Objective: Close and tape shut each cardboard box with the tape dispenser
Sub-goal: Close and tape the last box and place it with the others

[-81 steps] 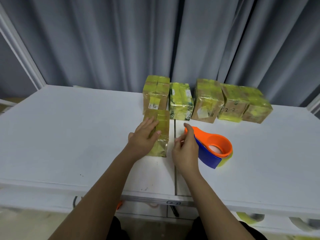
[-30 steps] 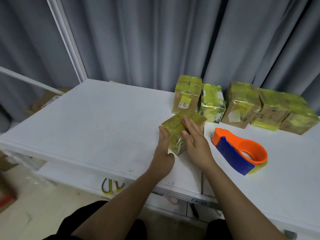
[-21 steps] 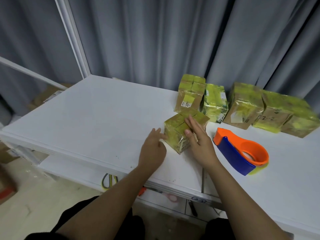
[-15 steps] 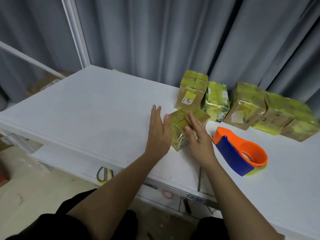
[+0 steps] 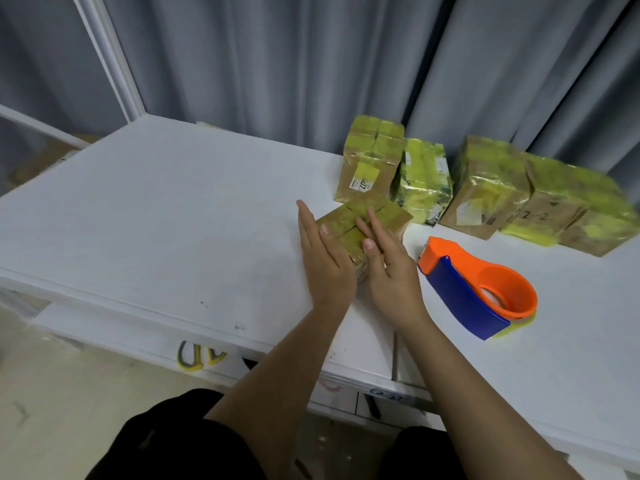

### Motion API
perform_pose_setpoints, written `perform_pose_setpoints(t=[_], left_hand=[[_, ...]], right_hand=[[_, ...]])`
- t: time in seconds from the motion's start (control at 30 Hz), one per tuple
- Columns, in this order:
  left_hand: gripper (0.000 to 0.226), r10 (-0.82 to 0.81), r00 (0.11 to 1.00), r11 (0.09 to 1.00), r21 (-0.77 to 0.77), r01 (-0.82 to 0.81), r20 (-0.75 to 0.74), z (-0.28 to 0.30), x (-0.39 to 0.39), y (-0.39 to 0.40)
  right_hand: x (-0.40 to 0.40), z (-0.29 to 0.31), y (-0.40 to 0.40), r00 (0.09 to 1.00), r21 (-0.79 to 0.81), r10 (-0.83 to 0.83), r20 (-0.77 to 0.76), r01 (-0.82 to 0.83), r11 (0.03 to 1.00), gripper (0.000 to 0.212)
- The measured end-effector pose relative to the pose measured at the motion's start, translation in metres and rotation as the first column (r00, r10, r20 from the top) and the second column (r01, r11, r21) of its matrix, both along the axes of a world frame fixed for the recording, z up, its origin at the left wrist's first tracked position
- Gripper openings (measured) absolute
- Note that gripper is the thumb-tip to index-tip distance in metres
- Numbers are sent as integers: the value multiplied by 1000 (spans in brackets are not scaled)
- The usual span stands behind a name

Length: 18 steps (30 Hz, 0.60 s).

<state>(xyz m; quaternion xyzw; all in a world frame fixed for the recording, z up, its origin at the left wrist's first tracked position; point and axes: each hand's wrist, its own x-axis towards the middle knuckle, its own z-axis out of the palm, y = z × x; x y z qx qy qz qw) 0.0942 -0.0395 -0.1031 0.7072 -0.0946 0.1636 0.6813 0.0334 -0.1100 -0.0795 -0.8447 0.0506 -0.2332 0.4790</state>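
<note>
1. Flattening the flaps seems to be the step in hand: the left hand [image 5: 323, 261] lies with straight fingers against the near box [image 5: 360, 221] on the desk [image 5: 156, 216], and the right hand [image 5: 389, 268] presses straight fingers on its top.
2. Next, I judge, one hand must hold the flaps down while the other fetches the tape dispenser [image 5: 478, 292], lying untouched just to the right.
3. Readable writing: "2-2" on a back-row box [image 5: 550, 199]; the white sticker on the tall box [image 5: 372, 164] is too blurred to read.

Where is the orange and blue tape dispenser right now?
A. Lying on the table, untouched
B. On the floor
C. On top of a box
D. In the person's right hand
A: the tape dispenser lies on the table, while the left hand and right hand are at the small box.
</note>
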Motion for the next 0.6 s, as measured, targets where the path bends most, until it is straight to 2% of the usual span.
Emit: perform_pose_setpoints(t=[0.07,0.13,0.23,0.27,0.33,0.4,0.43,0.5,0.57,0.6], left_hand=[[57,-3,1000,998,55,2,15,1,-1,2],[64,-7,1000,984,176,5,12,5,-3,5],[76,-40,996,936,347,65,-78,6,-9,10],[78,-57,994,904,417,91,-93,2,-12,14],[86,-99,994,783,613,107,-47,-10,-18,26],[80,-146,988,655,753,64,43,-22,-19,44],[72,-158,983,611,792,22,95,-25,-18,54],[61,-193,963,584,811,-39,186,-24,-18,67],[69,-234,961,613,790,29,146,-12,-23,69],[77,-252,965,645,755,114,70,-5,-24,67]], right_hand=[[1,-2,0,1000,-1,-5,8,5,1000,45],[1,-2,2,1000,0,-16,24,16,1000,44],[0,-3,4,998,-7,-43,37,43,999,43],[0,-3,4,998,-11,-48,39,48,999,43],[-3,-1,3,998,-18,-47,32,47,999,44],[-5,3,3,999,-25,-33,5,33,999,45],[-5,5,2,1000,-42,-30,-5,29,999,46],[-5,7,1,999,-97,-33,-4,32,995,47],[-5,7,-1,1000,-130,-27,-1,27,991,48],[-5,7,-1,1000,-132,-24,-1,24,991,49]])
